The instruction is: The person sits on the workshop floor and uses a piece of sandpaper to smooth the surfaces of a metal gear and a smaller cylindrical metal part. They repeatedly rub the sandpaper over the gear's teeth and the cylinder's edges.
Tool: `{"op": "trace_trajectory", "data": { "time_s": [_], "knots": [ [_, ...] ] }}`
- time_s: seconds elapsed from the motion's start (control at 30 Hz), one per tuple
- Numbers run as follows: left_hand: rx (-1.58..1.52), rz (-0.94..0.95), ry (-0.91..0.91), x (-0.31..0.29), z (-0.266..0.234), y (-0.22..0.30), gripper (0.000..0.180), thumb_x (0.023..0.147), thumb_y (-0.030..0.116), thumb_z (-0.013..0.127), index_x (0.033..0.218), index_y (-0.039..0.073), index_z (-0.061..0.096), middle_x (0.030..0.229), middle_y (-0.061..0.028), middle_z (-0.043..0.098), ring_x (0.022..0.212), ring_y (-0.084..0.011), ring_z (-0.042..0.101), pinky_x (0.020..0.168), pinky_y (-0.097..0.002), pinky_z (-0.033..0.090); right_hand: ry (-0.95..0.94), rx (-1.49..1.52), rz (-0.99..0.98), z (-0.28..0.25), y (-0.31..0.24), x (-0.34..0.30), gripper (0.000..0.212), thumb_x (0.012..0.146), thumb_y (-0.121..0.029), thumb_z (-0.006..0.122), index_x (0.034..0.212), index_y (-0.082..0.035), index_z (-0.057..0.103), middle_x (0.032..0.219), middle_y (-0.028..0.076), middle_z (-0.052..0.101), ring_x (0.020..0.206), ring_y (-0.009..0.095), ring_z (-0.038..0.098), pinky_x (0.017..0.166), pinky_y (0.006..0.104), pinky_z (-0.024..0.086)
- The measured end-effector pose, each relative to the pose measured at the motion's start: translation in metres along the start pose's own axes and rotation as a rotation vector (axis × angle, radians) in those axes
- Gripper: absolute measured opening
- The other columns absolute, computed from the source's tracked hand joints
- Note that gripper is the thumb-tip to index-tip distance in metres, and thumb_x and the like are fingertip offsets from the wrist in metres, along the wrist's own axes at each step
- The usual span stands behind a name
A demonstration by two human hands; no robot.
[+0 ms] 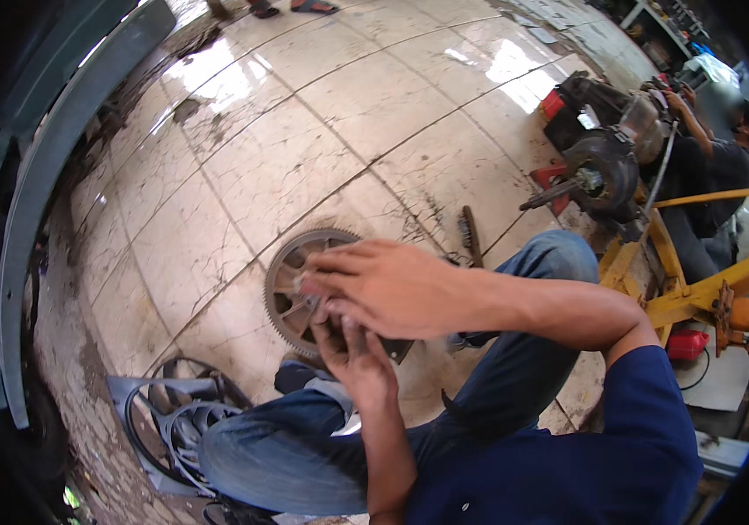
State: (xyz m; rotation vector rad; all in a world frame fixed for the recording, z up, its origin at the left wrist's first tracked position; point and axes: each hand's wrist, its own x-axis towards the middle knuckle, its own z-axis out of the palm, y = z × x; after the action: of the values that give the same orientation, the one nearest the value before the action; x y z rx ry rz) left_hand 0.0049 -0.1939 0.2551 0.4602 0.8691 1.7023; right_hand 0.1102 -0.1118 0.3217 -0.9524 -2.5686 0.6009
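A round toothed flywheel [276, 297] lies flat on the tiled floor in front of me, between my bent legs. Just above it my two hands meet. My right hand [387, 284] reaches in from the right, fingers pressed together and pointing left. From below comes my left hand [358, 354], its fingers bent up under the right one's fingertips. Something small and greyish shows between the fingertips; I cannot make out what it is. The hands cover part of the flywheel's face. Beyond my right wrist lies a narrow dark brush [469, 232].
At right stand a greasy gearbox-like assembly [606, 171] with a protruding shaft, a red stand [551, 182] and a yellow metal frame [667, 271]. Another person [728, 157] works behind them. A grey fan shroud [169, 429] lies lower left; a long vehicle panel [29, 210] borders the left.
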Motion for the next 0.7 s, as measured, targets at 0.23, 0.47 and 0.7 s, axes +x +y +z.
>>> {"op": "trace_trajectory", "data": {
  "time_s": [0.23, 0.47, 0.7],
  "knots": [
    [-0.19, -0.035, -0.112, 0.011, -0.017, 0.009, 0.05, 0.1, 0.014, 0.064, 0.145, 0.005, 0.045, 0.135, -0.0106, 0.057, 0.114, -0.0201, 0.059, 0.096, -0.0369, 0.05, 0.067, 0.303, 0.242, -0.042, -0.016, 0.005, 0.04, 0.105, -0.024, 0.046, 0.139, -0.004, 0.055, 0.132, 0.02, 0.06, 0.119, 0.038, 0.058, 0.1, 0.0449, 0.047],
    [-0.164, 0.035, 0.006, 0.012, -0.011, 0.012, 0.051, 0.101, 0.013, 0.061, 0.148, 0.005, 0.043, 0.141, -0.0118, 0.055, 0.129, -0.0247, 0.054, 0.106, -0.0399, 0.046, 0.019, 0.156, 0.046, -0.012, -0.016, -0.001, 0.043, 0.105, -0.027, 0.046, 0.143, -0.006, 0.051, 0.137, 0.02, 0.057, 0.119, 0.039, 0.057, 0.101, 0.0467, 0.045],
    [0.004, 0.108, 0.062, 0.009, -0.01, 0.006, 0.042, 0.1, 0.002, 0.058, 0.142, 0.001, 0.048, 0.145, -0.0156, 0.051, 0.13, -0.0264, 0.053, 0.111, -0.0414, 0.044, 0.041, 0.109, 0.07, -0.005, -0.018, -0.003, 0.046, 0.103, -0.024, 0.051, 0.147, -0.013, 0.049, 0.135, 0.018, 0.057, 0.12, 0.035, 0.056, 0.103, 0.0444, 0.045]
  ]
}}
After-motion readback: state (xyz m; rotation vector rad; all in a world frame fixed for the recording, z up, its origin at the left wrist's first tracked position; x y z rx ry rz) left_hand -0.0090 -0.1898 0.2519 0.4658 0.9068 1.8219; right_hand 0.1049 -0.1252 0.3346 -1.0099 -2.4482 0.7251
